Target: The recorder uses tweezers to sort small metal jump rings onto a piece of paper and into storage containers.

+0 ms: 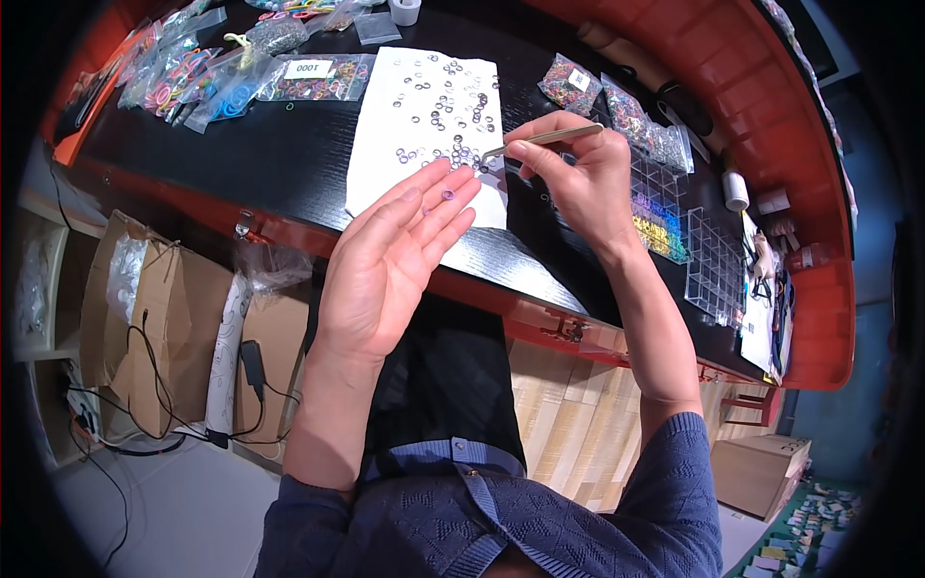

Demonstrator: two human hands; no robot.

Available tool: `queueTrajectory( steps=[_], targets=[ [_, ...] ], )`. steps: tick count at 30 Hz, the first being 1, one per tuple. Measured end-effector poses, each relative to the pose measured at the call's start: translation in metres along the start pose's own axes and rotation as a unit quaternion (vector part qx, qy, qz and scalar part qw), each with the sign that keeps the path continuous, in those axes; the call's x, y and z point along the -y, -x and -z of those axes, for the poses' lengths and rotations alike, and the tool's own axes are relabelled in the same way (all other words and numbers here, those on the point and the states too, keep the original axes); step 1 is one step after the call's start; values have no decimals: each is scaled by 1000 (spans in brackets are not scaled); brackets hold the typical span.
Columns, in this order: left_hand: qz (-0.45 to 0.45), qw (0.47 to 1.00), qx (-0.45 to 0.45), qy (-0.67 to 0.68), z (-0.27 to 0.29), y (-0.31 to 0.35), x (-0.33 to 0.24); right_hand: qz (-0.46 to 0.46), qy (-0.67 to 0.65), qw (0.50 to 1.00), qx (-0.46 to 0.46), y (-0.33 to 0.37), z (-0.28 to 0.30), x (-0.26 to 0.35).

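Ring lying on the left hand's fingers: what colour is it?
Purple; the ring shows best in the head view, the only one.

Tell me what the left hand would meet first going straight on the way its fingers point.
The left hand would likely meet the clustered small rings on the white sheet, near the tip of the tweezers in the right hand. The left hand's height is unclear, so it might pass over them.

- Small dark and purple rings (461, 154), scattered on white sheet (374, 173)
- Single purple ring (448, 196), on left hand's (385, 265) fingers
- Slim metallic tweezers (554, 137), slanted, tips near scattered rings
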State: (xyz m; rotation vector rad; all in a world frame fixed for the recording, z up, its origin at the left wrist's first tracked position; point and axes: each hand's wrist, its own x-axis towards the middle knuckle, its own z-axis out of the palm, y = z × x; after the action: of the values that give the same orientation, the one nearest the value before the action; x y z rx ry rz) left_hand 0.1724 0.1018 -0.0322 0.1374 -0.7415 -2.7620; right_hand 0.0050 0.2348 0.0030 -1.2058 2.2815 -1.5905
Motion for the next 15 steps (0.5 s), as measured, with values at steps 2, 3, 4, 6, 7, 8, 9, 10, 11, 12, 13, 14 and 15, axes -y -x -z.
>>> queueTrajectory(
  steps=[2,3,4,6,7,8,9,10,11,12,13,14,15],
  targets=[
    [-2,1000,0,-3,0,0,0,1,1,1000,-1,0,2,1],
    [-1,1000,0,-5,-1,0,-1,15,-19,1000,-10,0,3,1],
    [-1,1000,-1,-7,-1,1,-1,28,-39,999,-20,1,3,2],
    [1,1000,-4,-1,1,0,0,26,-63,997,-20,4,3,11],
    [3,1000,-7,4,2,-1,1,25,-87,996,-21,5,3,15],
    [2,1000,-8,3,1,0,1,30,-104,994,-4,6,4,17],
    [3,1000,-9,3,1,0,1,31,-105,994,-4,6,2,15],
    [3,1000,-11,4,0,0,2,26,-115,993,-5,5,-1,12],
    [4,1000,-10,4,-1,0,2,22,-124,992,-8,3,-2,10],
    [1,1000,-8,0,-1,0,1,35,-83,996,-22,1,-1,8],
    [-2,1000,-6,-3,-2,0,2,35,-82,996,-24,0,-1,5],
    [-3,1000,-6,-4,-2,0,1,36,-59,997,-35,-2,-2,3],
    [-4,1000,-6,-5,-2,0,1,37,-35,998,-46,-3,-4,-1]
  ],
)
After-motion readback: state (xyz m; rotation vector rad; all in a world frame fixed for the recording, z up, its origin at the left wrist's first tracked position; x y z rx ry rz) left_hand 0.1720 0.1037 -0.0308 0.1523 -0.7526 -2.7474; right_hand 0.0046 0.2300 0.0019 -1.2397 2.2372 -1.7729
